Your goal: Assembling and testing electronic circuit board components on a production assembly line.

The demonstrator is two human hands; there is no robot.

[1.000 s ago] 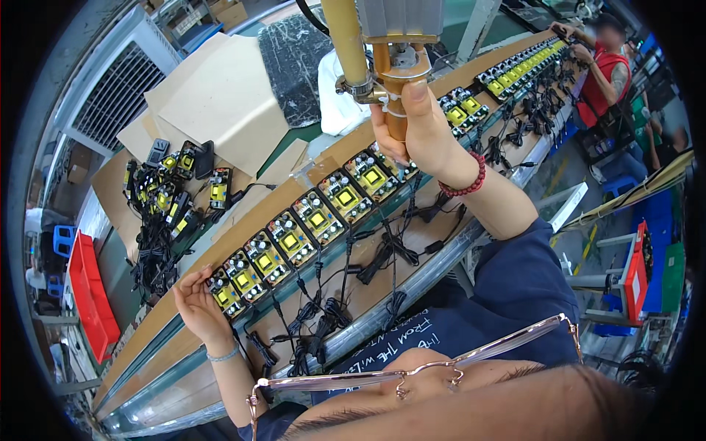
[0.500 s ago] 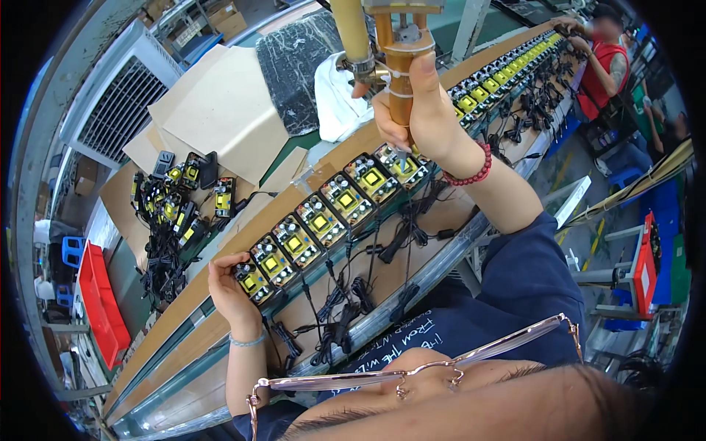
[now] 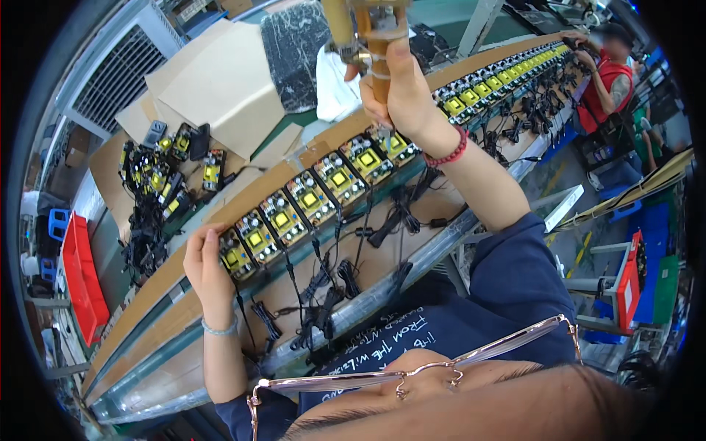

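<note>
A long row of open black power adapters, with circuit boards and yellow-wrapped parts, runs along the bench from the near left to the far right. My left hand (image 3: 207, 266) rests at the near end of the row, fingers stretched and thumb up, against the last power adapter (image 3: 235, 259). My right hand (image 3: 409, 99) is wrapped round an upright amber cylindrical tool (image 3: 382, 62), with a yellow cylinder (image 3: 337, 20) beside it. The tool's narrow tip points down at an adapter (image 3: 399, 145) further along, partly hidden by my wrist. Whether it touches is unclear.
Black cables (image 3: 323, 298) trail from the adapters toward me. A pile of loose adapters (image 3: 158, 176) lies beyond the row, next to cardboard sheets (image 3: 213, 81) and a white cloth (image 3: 334, 88). A red bin (image 3: 82, 283) stands at left. A person in red (image 3: 599, 92) works at the far end.
The whole view has shifted, so everything sits further up and left. My left fingers have drawn back slightly from the end adapter's top corner. My right hand still grips the tool above the same adapter.
</note>
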